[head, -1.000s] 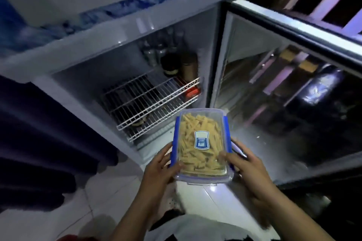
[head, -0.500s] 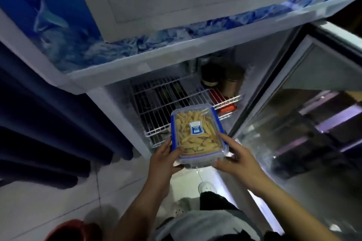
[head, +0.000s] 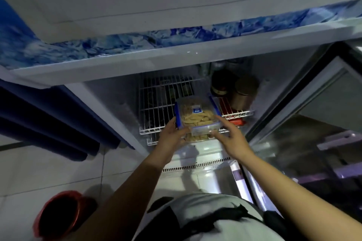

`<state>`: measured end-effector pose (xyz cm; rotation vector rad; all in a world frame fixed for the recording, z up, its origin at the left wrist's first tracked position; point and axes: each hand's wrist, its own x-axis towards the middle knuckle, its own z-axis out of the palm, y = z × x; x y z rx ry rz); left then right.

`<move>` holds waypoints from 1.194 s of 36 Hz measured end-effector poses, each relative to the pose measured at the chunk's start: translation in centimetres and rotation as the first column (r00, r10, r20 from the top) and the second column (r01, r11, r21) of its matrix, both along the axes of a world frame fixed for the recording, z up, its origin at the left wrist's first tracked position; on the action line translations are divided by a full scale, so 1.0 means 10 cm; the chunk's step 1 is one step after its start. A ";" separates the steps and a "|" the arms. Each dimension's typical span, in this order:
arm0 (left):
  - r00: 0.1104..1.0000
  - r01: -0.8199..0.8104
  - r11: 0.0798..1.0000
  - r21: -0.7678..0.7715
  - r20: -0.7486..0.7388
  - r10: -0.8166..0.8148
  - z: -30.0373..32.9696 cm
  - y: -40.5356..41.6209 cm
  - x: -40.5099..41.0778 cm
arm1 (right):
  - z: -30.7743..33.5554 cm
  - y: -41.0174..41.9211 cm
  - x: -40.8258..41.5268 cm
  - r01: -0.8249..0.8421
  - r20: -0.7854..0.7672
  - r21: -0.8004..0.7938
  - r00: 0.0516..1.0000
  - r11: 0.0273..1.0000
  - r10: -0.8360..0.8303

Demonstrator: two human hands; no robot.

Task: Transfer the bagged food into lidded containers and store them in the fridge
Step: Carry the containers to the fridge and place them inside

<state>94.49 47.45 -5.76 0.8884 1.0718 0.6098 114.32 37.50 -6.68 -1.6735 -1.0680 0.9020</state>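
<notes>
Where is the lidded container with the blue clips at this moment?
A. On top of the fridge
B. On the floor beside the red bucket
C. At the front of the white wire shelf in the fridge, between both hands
C: the container sits at the front edge of the wire shelf, with the left hand and right hand at its sides.

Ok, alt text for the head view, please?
Both hands, left and right, hold a lidded container of food at the front edge of a wire shelf in the open fridge; jars stand behind.

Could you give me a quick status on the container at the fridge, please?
Left hand and right hand both hold the lidded container. At the front of the wire shelf. Jars right rear.
</notes>
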 end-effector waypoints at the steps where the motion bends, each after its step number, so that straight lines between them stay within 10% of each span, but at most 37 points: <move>1: 1.000 0.017 0.999 0.034 -0.024 -0.016 -0.01 0.01 0.04 | -0.01 0.05 0.04 -0.015 0.019 -0.017 1.000 1.000 0.015; 20: 0.766 0.248 0.863 0.439 -0.634 0.102 -0.17 0.40 0.75 | -0.08 0.65 0.45 -0.089 0.445 -0.496 0.828 0.864 0.341; 30: 0.397 0.669 0.681 0.299 -0.918 0.013 -0.47 0.15 0.53 | -0.24 0.57 0.37 -0.080 0.441 -0.624 0.786 0.778 0.434; 43: 0.279 0.709 0.686 0.162 -0.958 -0.062 -0.53 -0.01 0.51 | -0.33 0.42 0.29 -0.056 0.494 -0.638 0.735 0.768 0.464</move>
